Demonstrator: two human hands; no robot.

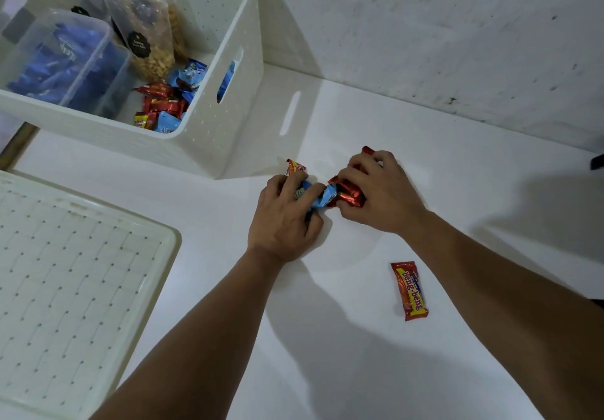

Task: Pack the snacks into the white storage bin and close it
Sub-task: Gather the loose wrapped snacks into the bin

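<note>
A home storage corner, most likely.
White tabletop against a scuffed painted wall; household snack bin.

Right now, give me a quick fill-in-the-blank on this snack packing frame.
1. The left hand grips a ____ packet.
2. The lid lies on the table, so the white bin is ____.
3. One red and yellow bar lies alone near the ____ forearm.
4. The right hand grips ____ wrappers.

Missing: blue; open; right; red
</note>
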